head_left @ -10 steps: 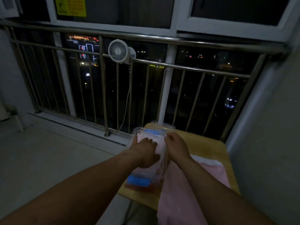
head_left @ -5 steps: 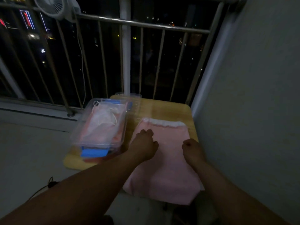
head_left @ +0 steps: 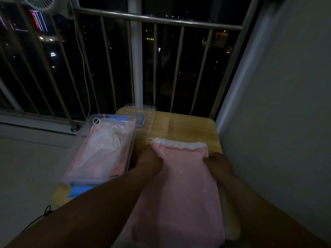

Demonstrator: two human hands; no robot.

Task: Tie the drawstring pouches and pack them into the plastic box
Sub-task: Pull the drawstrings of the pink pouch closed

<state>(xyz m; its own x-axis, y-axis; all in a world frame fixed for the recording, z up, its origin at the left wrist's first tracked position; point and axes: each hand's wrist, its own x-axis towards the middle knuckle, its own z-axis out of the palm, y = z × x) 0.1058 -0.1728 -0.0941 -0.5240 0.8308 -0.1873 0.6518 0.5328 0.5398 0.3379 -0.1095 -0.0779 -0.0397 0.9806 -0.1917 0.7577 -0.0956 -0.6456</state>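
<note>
While lying flat on the table [head_left: 188, 126] just right of the box [head_left: 131, 147], looks light, soft and limp: pouch [head_left: 180, 185] of thin pink cloth, white gathered hem [head_left: 179, 145] at the far end, near end hanging over the table edge. Nothing stiff or fragile by the look. Probably a little slippery on the smooth wood, and sure to fold when lifted by one corner.

Best hold, as judged: the cord at the hem, for pulling the mouth closed. Only one small cord loop [head_left: 150, 139] visible, at the hem corner nearest the box.

Left hand [head_left: 150, 161] against the pouch edge nearest the box, just below the hem. Fingers partly covered by cloth, so cannot tell whether gripping or only touching. Right hand [head_left: 218, 163] at the pouch edge farthest from the box, fingers curled and, as far as visible, pinching the cloth.

Counted: one pouch outside the box. Inside the box, one pink heap [head_left: 102, 149] with white cords on top; likely two pouches or more, exact number not possible to tell. One box, one clear lid [head_left: 141, 113] just behind the box. One paler strip [head_left: 231, 221] under the pouch, well right of the box, maybe another pouch. Far behind the box, one rail [head_left: 161, 18] and one small fan [head_left: 38, 2].
</note>
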